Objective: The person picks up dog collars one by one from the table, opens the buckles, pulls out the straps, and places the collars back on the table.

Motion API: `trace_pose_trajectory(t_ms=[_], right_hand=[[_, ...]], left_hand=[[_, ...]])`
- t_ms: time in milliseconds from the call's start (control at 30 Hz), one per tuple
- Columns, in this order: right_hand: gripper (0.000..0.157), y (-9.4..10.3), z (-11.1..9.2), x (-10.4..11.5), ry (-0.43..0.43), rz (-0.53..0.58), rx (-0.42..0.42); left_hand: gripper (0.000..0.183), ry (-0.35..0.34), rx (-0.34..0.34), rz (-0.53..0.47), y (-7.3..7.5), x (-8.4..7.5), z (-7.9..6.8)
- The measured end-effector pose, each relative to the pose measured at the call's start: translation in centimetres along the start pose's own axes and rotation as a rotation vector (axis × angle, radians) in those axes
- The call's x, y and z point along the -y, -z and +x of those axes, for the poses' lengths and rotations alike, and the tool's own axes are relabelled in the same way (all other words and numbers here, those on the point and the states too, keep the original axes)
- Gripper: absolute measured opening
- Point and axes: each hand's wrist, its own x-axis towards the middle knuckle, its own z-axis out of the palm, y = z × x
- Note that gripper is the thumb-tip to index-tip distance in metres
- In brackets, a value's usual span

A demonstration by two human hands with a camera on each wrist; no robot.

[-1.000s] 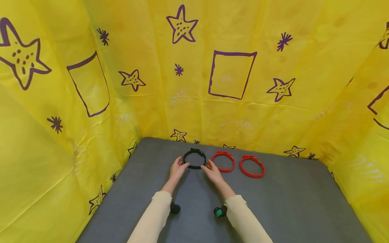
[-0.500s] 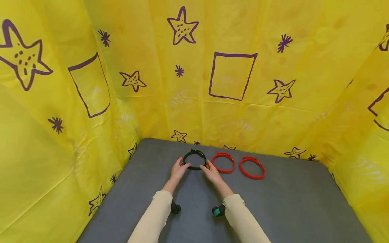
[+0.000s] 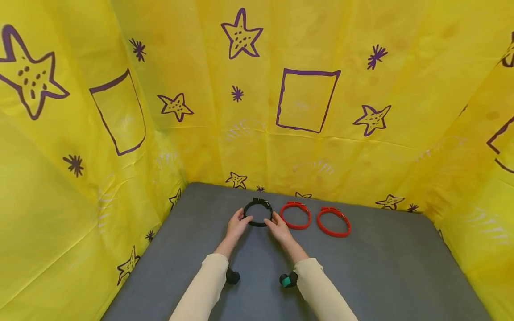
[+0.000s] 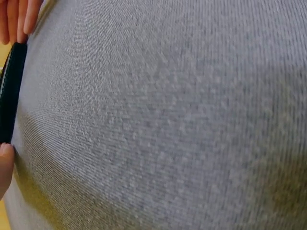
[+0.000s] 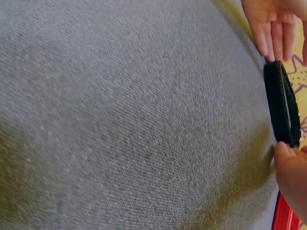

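Both the left hand [image 3: 236,227] and the right hand [image 3: 280,229] pinch a black collar [image 3: 258,224], one at each side, with thumbs toward the near edge and the other fingers around the outside. The collar forms a closed ring, its buckle on the far side, and the grey tabletop [image 3: 257,263] shows through it. Just beside the right hand lies a red collar [image 3: 299,227], also looped, and farther right a second red collar [image 3: 334,234], apart from the first. Pale sleeves [image 3: 202,285] cover the forearms. Yellow cloth [image 3: 225,149] printed with purple stars surrounds the tabletop.
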Motion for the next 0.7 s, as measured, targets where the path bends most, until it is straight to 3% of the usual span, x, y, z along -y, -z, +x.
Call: trace_pose_trajectory(t_ms=[167, 700], right_hand=[[0.061, -0.1, -0.2, -0.2, 0.015, -0.003, -0.025], [0.057, 0.2, -1.9, -0.1, 0.067, 0.013, 0.001]], left_hand=[[0.053, -0.028, -0.047, 0.03, -0.2, 0.0, -0.1], [0.043, -0.049, -0.107, -0.017, -0.2, 0.2, -1.7]])
